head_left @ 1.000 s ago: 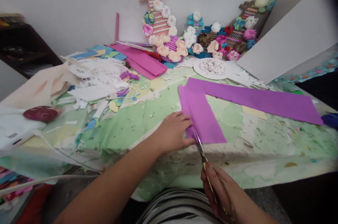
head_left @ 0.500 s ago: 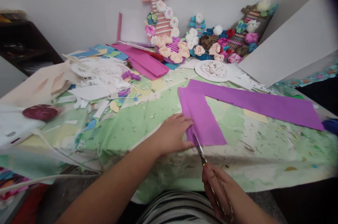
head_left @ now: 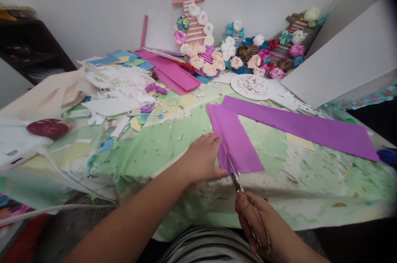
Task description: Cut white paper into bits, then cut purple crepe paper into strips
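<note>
A folded strip of purple crepe paper (head_left: 235,139) lies near the front edge of the table (head_left: 173,143), with a longer purple sheet (head_left: 304,128) behind it. My left hand (head_left: 201,159) lies flat with fingers stretched out, pressing the strip's left edge. My right hand (head_left: 260,225) is closed round the handles of a pair of scissors (head_left: 234,174). The blades point up into the strip's near edge.
A heap of white string (head_left: 120,83) and paper scraps covers the left. Pink folded paper (head_left: 173,70), paper-flower craft pieces (head_left: 204,48) and a white plate (head_left: 252,85) stand at the back. A grey board (head_left: 341,56) leans at the right.
The scissors have crept a little further into the purple strip. My left hand has stayed on the paper. The view has shifted slightly.
</note>
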`<action>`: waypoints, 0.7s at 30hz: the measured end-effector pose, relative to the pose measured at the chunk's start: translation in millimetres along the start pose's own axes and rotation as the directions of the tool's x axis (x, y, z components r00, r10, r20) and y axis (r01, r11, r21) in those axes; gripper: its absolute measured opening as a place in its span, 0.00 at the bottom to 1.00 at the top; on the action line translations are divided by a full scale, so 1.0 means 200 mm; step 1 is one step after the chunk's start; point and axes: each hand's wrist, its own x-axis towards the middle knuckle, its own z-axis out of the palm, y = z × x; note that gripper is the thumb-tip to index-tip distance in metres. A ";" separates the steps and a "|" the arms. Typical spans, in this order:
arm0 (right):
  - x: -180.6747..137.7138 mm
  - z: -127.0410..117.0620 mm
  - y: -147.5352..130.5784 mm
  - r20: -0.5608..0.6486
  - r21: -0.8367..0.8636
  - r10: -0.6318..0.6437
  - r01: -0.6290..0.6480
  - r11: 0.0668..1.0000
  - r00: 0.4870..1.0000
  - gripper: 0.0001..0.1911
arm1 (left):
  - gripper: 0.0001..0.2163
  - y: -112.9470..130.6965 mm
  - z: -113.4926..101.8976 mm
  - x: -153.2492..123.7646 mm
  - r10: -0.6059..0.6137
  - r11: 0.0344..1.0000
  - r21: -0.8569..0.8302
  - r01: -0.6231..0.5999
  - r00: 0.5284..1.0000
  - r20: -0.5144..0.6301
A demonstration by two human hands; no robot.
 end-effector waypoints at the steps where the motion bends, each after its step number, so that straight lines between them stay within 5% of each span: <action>1: 0.00 -0.01 -0.01 0.020 -0.004 0.006 -0.006 1.000 1.000 0.25 | 0.38 0.00 0.00 0.00 0.001 1.000 0.003 -0.001 1.000 0.004; 21: 0.00 -0.03 -0.05 0.040 -0.095 -0.061 0.065 0.993 0.997 0.25 | 0.35 -0.02 0.01 -0.02 0.044 0.999 0.033 -0.042 0.996 -0.073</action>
